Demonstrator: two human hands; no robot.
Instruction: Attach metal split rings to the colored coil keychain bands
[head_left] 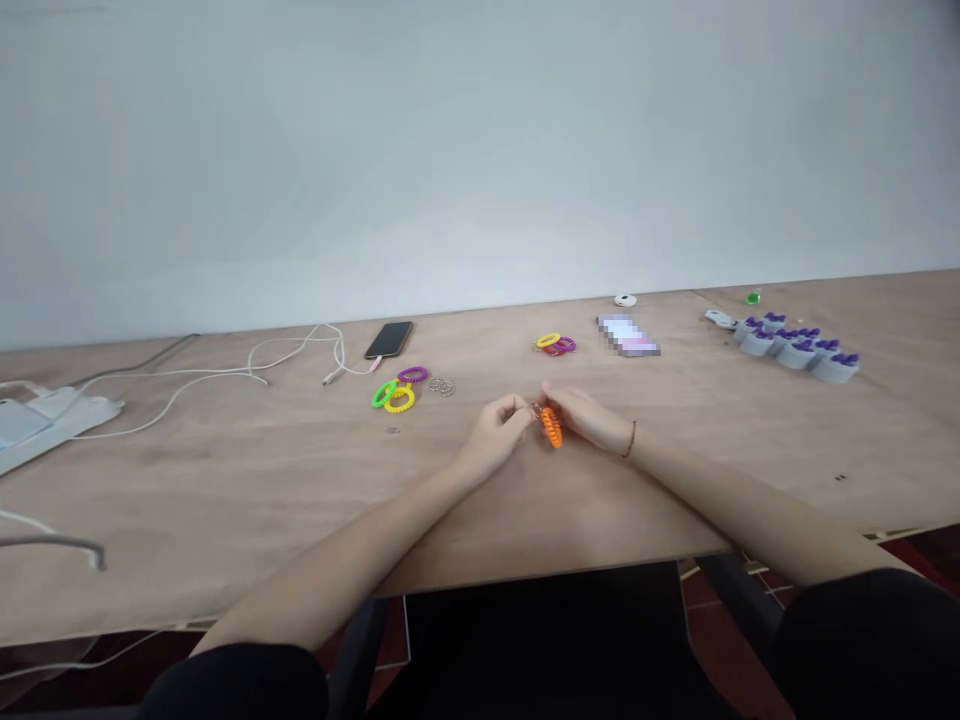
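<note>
Both my hands meet over the middle of the wooden table (225, 500). My right hand (585, 416) is closed on an orange spiral coil band (553, 428), which hangs below its fingers. My left hand (496, 432) pinches something small at the top of the same band, possibly a metal ring; it is too small to make out. To the left lie green, yellow and purple coil bands (397, 392) with a pair of small metal rings (442, 386) beside them. Another pile of yellow, red and purple bands (556, 344) lies behind my hands.
A black phone (389, 339) with a white cable (262, 365) lies at the back left. A white power strip (52, 420) sits at the far left. Grey cups with purple tops (799, 348) stand at the back right, near a blurred-out object (628, 336).
</note>
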